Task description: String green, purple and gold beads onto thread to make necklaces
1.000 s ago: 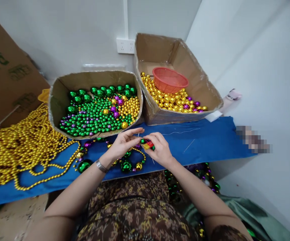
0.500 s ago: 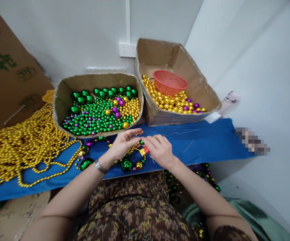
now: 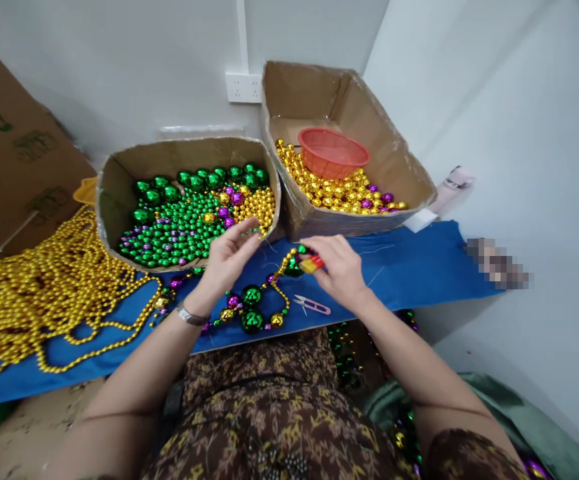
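Note:
My right hand [image 3: 338,270] grips a small red and yellow object [image 3: 311,264] together with the end of a bead necklace [image 3: 254,308], which trails down onto the blue cloth [image 3: 409,267]. The necklace carries green, gold and purple beads. My left hand [image 3: 227,257] hovers with fingers apart over the front edge of the left cardboard box [image 3: 119,193], which is full of green, purple and gold beads. I cannot tell whether it pinches a thread. Small pink-handled snips [image 3: 312,305] lie on the cloth below my right hand.
A second cardboard box [image 3: 399,173] at the back right holds gold beads and a red plastic basket [image 3: 332,152]. Gold bead strands [image 3: 44,287] pile on the left of the cloth. White walls stand behind and right; more bead strands hang below the table edge.
Both hands have parted and risen. My left hand moved toward the left box and my right hand lifted the necklace end. The snips, hidden before, now show on the cloth.

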Available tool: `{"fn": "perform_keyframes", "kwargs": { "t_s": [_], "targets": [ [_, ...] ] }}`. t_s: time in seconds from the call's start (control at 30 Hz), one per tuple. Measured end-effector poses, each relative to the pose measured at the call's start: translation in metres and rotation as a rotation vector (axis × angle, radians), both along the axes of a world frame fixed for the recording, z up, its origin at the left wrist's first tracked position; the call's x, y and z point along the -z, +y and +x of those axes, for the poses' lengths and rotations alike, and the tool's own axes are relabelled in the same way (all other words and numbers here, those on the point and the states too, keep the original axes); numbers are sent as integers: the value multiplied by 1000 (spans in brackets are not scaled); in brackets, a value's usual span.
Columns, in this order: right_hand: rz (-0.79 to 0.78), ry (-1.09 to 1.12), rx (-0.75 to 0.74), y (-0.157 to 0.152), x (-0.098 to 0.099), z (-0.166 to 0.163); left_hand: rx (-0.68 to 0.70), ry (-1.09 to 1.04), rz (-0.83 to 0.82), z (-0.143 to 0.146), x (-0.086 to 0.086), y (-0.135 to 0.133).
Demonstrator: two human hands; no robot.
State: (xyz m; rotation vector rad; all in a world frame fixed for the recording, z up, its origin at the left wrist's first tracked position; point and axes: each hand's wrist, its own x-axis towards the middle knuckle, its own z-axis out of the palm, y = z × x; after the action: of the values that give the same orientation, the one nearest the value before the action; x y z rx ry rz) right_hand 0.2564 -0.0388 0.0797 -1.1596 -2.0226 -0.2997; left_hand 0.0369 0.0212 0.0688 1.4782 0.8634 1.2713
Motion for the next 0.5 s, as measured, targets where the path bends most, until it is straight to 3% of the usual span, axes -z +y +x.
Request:
{"fn": "perform_keyframes", "kwargs": {
  "t_s": [0.17, 0.27, 0.33, 0.4, 0.47, 0.5],
  "targets": [
    [-6, 264, 44, 3, -43, 20, -282, 160, 282, -35, -2, 25],
    [21, 342, 30, 7, -65, 25, -370, 516, 319, -67, -8, 28],
    [37, 334, 15, 12, -77, 26, -364, 854, 270, -85, -16, 20],
    [48, 293, 1, 17, -86, 23, -399, 1052, 242, -91, -23, 3],
    [60, 242, -5, 21, -91, 17, -425, 989, 271, -82, -25, -19],
    [67, 215, -5, 23, -93, 13, -337, 889, 286, -70, -24, -30]
  ]
}}
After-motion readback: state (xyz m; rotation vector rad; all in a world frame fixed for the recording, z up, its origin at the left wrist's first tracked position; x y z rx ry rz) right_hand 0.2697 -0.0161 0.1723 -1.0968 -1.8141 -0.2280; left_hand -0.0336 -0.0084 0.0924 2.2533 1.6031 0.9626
